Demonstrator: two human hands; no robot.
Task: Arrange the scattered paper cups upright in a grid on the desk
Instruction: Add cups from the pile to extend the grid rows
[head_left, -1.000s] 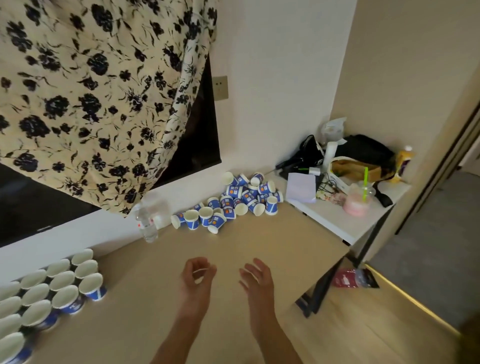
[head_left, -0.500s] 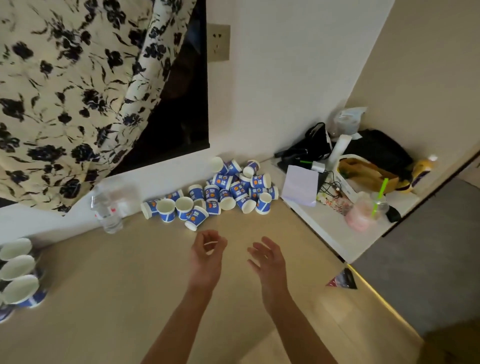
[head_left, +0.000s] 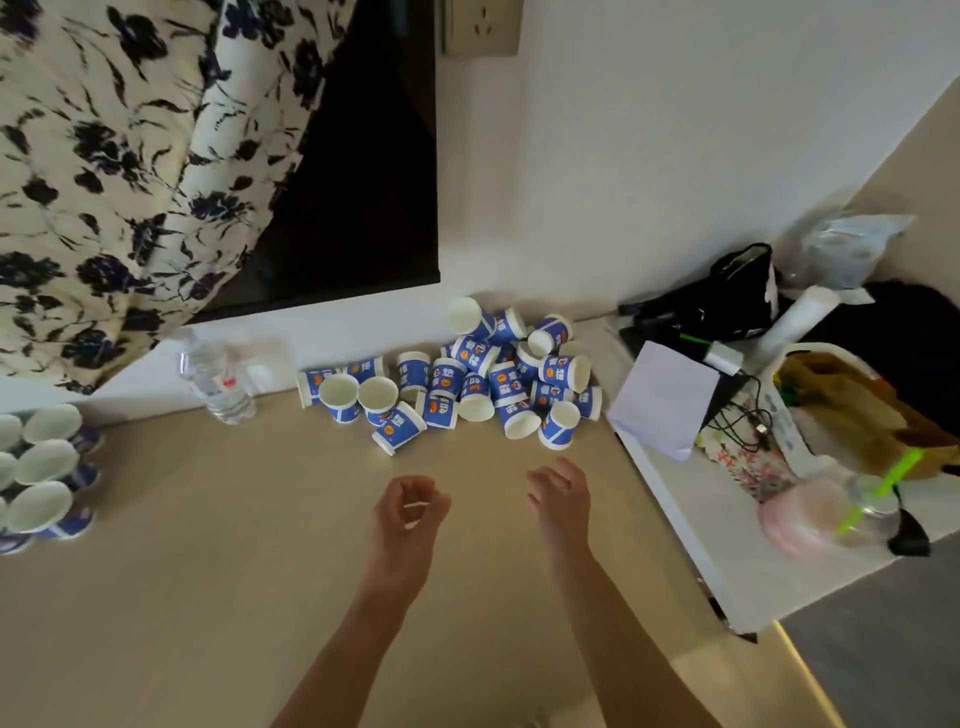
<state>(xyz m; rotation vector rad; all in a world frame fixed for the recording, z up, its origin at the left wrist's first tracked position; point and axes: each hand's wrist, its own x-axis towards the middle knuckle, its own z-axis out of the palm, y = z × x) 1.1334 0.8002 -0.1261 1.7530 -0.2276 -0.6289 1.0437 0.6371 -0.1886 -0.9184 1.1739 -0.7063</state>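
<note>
A: Your hands?
B: Your left hand (head_left: 405, 519) is loosely curled, right hand (head_left: 563, 499) spread, both empty.
A: Cups?
B: Pile of cups (head_left: 467, 379) just beyond both hands; upright cups (head_left: 44, 467) far left on the desk (head_left: 208, 597).

Upright cups (head_left: 44, 467) stand left, scattered cups (head_left: 467, 374) behind, on desk (head_left: 208, 597).

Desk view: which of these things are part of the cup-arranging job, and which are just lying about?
Part of the job:
- pile of scattered cups, against the wall
- upright cups already set in rows at the left edge
- left hand and right hand, both empty, short of the pile

Just lying about:
- water bottle
- pink drink with green straw
- black bag
- white paper
</note>
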